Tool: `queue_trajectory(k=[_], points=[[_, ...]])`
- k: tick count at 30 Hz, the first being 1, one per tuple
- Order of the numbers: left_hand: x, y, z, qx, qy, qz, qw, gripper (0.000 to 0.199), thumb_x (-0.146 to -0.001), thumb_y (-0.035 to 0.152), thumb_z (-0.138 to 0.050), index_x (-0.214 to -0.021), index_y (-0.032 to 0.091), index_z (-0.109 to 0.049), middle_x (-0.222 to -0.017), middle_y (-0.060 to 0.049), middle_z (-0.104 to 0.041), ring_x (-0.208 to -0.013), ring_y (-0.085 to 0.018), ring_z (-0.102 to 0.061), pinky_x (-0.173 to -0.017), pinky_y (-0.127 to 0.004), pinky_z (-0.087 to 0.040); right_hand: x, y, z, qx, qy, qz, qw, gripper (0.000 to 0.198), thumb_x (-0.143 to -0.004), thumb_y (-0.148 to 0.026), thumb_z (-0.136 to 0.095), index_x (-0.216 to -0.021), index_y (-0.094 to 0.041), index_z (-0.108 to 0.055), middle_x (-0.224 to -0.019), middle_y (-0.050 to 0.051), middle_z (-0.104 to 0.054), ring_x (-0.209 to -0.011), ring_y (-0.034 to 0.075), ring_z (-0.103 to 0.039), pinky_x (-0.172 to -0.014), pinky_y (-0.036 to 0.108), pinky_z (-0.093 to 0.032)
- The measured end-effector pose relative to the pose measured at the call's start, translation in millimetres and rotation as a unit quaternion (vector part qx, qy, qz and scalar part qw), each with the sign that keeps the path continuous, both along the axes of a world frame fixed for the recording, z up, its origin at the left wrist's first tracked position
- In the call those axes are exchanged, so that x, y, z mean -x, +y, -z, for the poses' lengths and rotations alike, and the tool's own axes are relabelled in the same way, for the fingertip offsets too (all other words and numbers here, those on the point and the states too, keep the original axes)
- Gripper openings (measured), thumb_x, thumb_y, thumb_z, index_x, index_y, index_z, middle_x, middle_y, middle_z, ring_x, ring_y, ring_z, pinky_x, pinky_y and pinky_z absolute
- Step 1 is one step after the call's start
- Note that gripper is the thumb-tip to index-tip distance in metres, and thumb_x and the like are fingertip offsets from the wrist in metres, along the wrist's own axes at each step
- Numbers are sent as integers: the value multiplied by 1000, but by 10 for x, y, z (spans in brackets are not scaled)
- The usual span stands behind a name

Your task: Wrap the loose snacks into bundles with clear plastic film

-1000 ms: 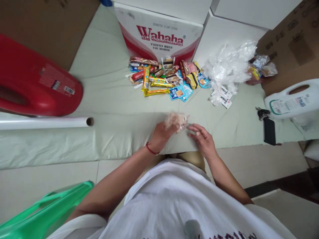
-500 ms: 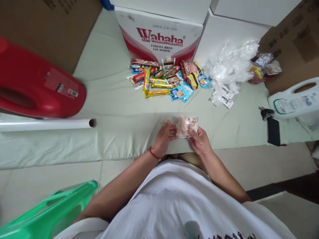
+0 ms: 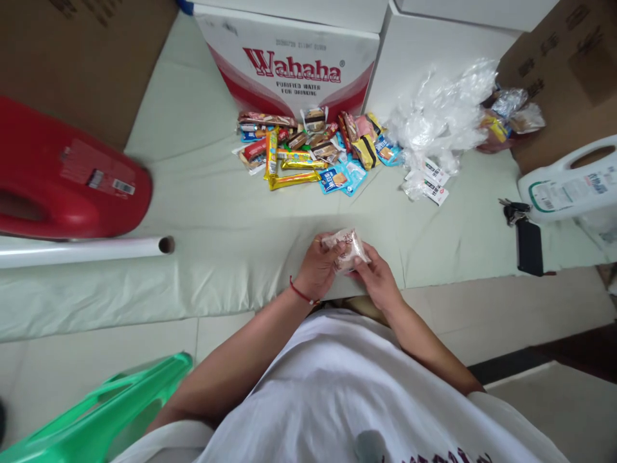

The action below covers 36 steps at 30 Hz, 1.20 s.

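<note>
Between my two hands is a small clear snack packet (image 3: pixel 351 249) with red print and pale contents. My left hand (image 3: pixel 318 263) grips its left side, thumb on top. My right hand (image 3: pixel 379 275) pinches the lower right corner between thumb and fingers. The fingers beneath the packet are mostly hidden. Beyond the hands, a pile of wrapped snacks (image 3: pixel 308 145) lies on the pale green cloth (image 3: pixel 231 225). Yellow snack bars (image 3: pixel 294 180) and a blue biscuit packet (image 3: pixel 333 179) are at its near side.
Behind the snacks stands a white and red Wahaha carton (image 3: pixel 294 64). Crumpled clear plastic bags (image 3: pixel 434 122) lie to its right. A red jug (image 3: pixel 72 173) and a white roll (image 3: pixel 81 251) are at left; a white bottle (image 3: pixel 573 183), keys (image 3: pixel 513 211) and a black case (image 3: pixel 529 247) at right. A green stool (image 3: pixel 110 399) stands below.
My left hand has closed on the packet, where before its fingers were apart beside it. The packet has tilted and shifted slightly left, with my right hand still gripping it.
</note>
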<state>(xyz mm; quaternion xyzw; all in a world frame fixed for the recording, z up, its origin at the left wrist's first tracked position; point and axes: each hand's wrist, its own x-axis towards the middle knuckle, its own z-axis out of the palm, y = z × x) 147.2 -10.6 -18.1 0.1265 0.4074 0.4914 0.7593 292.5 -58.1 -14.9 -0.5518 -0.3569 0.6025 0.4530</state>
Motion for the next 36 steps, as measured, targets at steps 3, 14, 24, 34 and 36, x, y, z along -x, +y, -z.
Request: queue_trajectory(k=[3, 14, 24, 34, 36], points=[[-52, -40, 26, -12, 2, -7, 1000, 57, -61, 29, -100, -103, 21, -62, -95, 2, -73, -82, -12, -69, -76, -26, -53, -24, 20, 7, 5, -24, 25, 999, 58, -84, -62, -79, -129, -25, -71, -116, 5, -78, -97, 23, -72, -87, 37, -60], [-214, 16, -113, -29, -2, 61, 998, 52, -67, 40, -93, -106, 21, -65, -100, 0, -73, -89, -16, -68, -77, -28, -54, -138, 85, -89, 42, 52, 53, 996, 58, -76, -58, -88, -125, -31, -71, -109, 1, -78, -93, 22, -72, -79, 33, -61], [506, 5, -99, -191, 428, 114, 876, 29, -85, 46, -73, -101, 22, -69, -111, -7, -74, -106, -25, -70, -98, -41, -56, -1172, 50, -38, 92, -78, 186, 975, 61, -57, -54, -99, -104, -20, -80, -86, 3, -80, -68, 18, -69, -61, 30, -56], [1737, -521, 249, -279, 780, -10, 560, 11, -89, 39, -60, -96, 38, -69, -107, -1, -73, -113, -40, -68, -96, -72, -58, -3057, 952, -394, -20, -290, 306, 907, 46, -71, -55, -90, -84, -17, -67, -74, 6, -70, -56, 14, -60, -51, 30, -52], [1712, -564, 327, -318, 783, -29, 535, 17, -86, 32, -62, -99, 40, -71, -105, 1, -74, -104, -38, -71, -93, -70, -59, -3338, 1494, -587, -84, -363, 283, 884, 40, -89, -54, -76, -79, -19, -59, -69, 5, -63, -55, 14, -59, -52, 33, -52]])
